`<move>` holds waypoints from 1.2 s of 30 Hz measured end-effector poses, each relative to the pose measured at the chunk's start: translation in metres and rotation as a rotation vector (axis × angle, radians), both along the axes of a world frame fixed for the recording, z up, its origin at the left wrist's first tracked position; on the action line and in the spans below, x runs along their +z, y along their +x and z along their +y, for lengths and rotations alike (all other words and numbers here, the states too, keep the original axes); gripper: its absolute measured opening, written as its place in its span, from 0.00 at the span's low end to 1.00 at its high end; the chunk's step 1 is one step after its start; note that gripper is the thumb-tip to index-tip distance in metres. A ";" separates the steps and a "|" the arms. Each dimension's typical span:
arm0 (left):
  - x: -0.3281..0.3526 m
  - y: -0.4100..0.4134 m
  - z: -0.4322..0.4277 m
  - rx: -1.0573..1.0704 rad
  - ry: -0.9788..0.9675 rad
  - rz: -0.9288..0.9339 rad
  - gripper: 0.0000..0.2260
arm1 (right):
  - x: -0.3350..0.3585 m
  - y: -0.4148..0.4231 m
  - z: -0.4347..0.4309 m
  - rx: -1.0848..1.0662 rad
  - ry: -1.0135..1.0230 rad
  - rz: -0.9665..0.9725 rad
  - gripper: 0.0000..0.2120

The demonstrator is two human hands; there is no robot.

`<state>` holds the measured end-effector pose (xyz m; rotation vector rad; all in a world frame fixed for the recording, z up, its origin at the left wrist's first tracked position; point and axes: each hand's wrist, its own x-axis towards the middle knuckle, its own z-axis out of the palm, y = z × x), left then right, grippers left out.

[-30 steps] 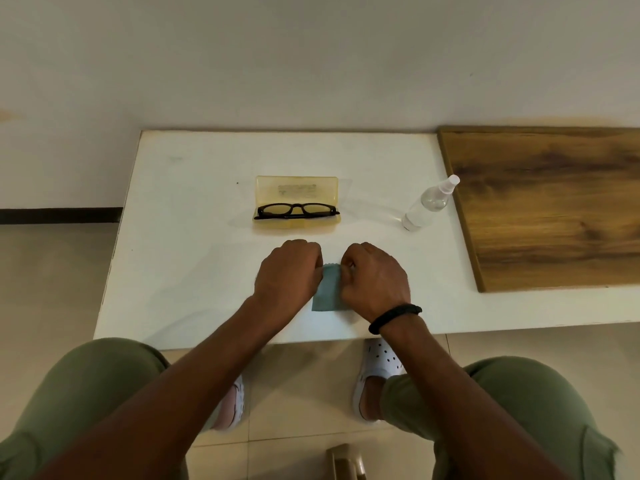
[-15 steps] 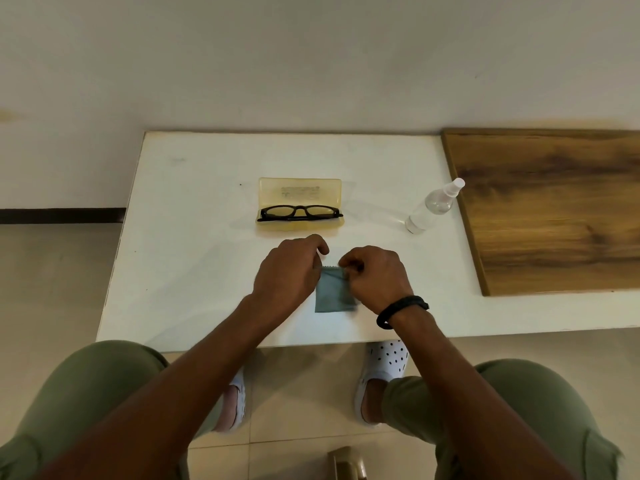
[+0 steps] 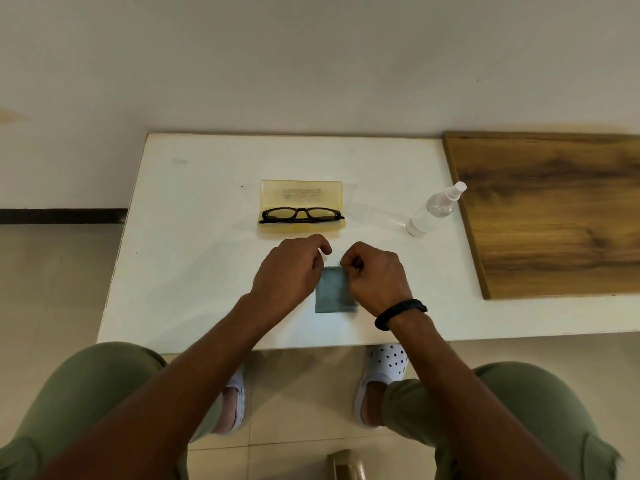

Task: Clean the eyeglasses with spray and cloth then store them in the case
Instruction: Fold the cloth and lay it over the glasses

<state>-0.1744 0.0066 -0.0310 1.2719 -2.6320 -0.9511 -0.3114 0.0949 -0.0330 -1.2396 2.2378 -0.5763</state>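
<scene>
Eyeglasses (image 3: 300, 215) are lying in the open yellow case (image 3: 301, 194) at twelve o'clock from me on the white tabletop (image 3: 194, 237). I am pinching the far edge of the grey-blue cloth (image 3: 332, 292), my left hand (image 3: 289, 275) and right hand (image 3: 375, 277) each gripping one corner. At two o'clock the spray bottle (image 3: 434, 209) is sitting, well apart from the case.
</scene>
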 end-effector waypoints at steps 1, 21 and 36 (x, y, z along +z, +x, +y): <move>0.000 0.000 0.000 0.001 -0.002 0.001 0.11 | -0.001 0.000 0.000 0.004 -0.007 0.004 0.11; 0.016 0.021 0.018 -0.103 0.087 0.000 0.19 | 0.008 0.005 0.032 0.133 -0.085 0.022 0.15; 0.012 0.031 0.025 -0.169 0.058 -0.118 0.16 | 0.019 0.004 0.046 0.283 0.118 0.234 0.17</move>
